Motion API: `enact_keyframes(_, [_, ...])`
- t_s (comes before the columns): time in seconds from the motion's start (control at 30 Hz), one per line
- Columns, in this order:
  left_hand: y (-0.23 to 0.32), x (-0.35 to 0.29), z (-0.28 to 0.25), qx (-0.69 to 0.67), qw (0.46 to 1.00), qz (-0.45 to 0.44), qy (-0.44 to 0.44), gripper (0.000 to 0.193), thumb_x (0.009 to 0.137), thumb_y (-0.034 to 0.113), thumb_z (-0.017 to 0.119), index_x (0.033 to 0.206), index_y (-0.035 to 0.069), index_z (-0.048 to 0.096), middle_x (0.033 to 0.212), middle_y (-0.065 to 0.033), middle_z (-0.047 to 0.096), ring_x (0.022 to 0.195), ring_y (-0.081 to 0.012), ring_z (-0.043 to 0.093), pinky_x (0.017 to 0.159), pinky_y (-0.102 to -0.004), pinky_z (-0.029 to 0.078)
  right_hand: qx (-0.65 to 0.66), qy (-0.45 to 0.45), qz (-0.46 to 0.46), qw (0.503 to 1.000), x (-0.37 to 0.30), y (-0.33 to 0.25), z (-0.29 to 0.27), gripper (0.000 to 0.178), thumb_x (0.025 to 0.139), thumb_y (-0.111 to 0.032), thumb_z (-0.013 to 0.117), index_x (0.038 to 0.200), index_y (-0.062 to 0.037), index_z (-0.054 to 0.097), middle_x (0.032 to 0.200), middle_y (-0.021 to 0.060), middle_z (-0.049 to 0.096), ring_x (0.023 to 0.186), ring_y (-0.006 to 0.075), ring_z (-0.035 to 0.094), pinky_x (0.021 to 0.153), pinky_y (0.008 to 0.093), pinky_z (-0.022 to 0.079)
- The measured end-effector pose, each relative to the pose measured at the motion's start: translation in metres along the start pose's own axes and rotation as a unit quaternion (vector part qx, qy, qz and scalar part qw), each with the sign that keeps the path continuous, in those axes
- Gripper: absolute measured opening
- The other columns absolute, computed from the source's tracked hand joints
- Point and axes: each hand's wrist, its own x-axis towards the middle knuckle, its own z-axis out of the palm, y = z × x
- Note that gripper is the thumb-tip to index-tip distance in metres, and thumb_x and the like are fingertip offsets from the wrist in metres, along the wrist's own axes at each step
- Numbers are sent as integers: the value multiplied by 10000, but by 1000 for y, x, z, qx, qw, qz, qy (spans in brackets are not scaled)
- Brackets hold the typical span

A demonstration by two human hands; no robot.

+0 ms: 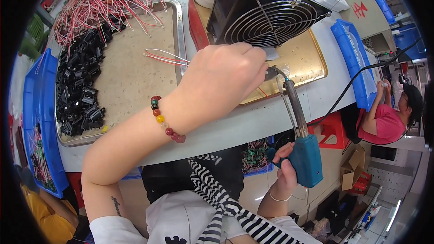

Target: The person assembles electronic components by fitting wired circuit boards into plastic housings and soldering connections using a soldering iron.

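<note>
My left hand [226,74] is closed, its fingers pinched together in front of the fan. Red and white wires [166,58] trail out behind it to the left. A small dark piece shows at the fingertips, mostly hidden by the hand. My right hand [285,178] grips the handle of a teal soldering gun [309,162], with a finger at its trigger. The gun points upward, and its bent tip is right beside the left fingertips; whether they touch, I cannot tell.
A black fan [271,18] with a wire guard stands over a gold tray [300,58]. To the left, a metal-rimmed tray [135,72] holds black plastic parts [81,95] and a heap of red and white wires [108,4]. A blue bin [355,63] is at right; a co-worker [384,122] sits beyond.
</note>
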Motion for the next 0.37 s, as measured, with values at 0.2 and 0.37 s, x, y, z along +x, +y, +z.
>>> enact_keyframes(0.2, [0, 0, 0, -4, 1000, 1, 4, 62, 768, 76, 653, 760, 25, 620, 687, -105, 598, 578, -278, 587, 511, -345, 471, 5, -25, 13, 1000, 3, 0, -2, 524, 729, -173, 716, 1113, 15, 412, 864, 151, 575, 684, 172, 564, 569, 248, 449])
enact_keyframes(0.37, [1, 0, 0, -3, 1000, -3, 2, 59, 772, 77, 651, 768, 25, 624, 687, -107, 598, 579, -283, 588, 512, -347, 472, 10, -43, 32, 999, 6, -4, 0, 556, 749, -212, 700, 1155, 3, 387, 981, 186, 575, 746, 190, 567, 579, 246, 446])
